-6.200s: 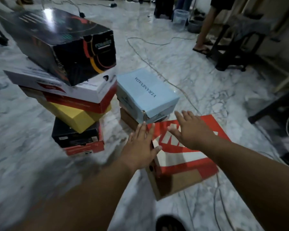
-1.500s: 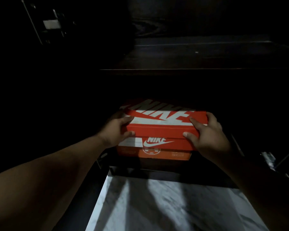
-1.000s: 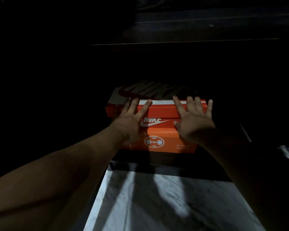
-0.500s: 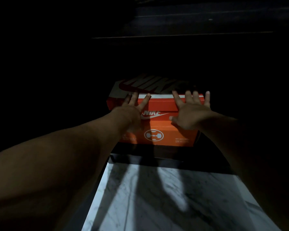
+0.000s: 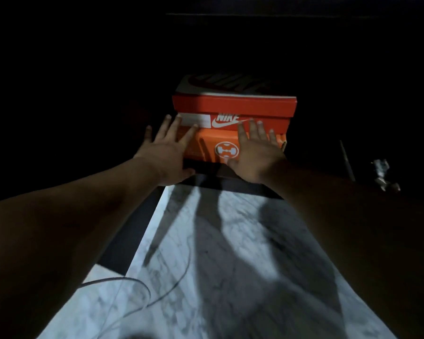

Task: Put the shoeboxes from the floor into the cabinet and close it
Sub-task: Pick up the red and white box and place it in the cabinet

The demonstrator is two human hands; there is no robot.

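Note:
An orange Nike shoebox (image 5: 233, 107) sits inside the dark cabinet (image 5: 230, 45), its short end facing me and its lid reaching back into shadow. My left hand (image 5: 168, 155) is flat with spread fingers at the box's lower left corner. My right hand (image 5: 255, 152) is flat over the lower right part of that end face. Whether the palms touch the box I cannot tell. The cabinet's inside is almost black and its doors are not visible.
White marble floor (image 5: 218, 265) runs from me to the cabinet's dark bottom edge (image 5: 230, 178). A thin cable (image 5: 142, 289) loops over the floor at lower left. A small pale object (image 5: 382, 174) lies in the dark at right.
The box has slid deeper into the cabinet since both hands held its sides. My hands now sit lower on its end face, and the view has pulled back a little.

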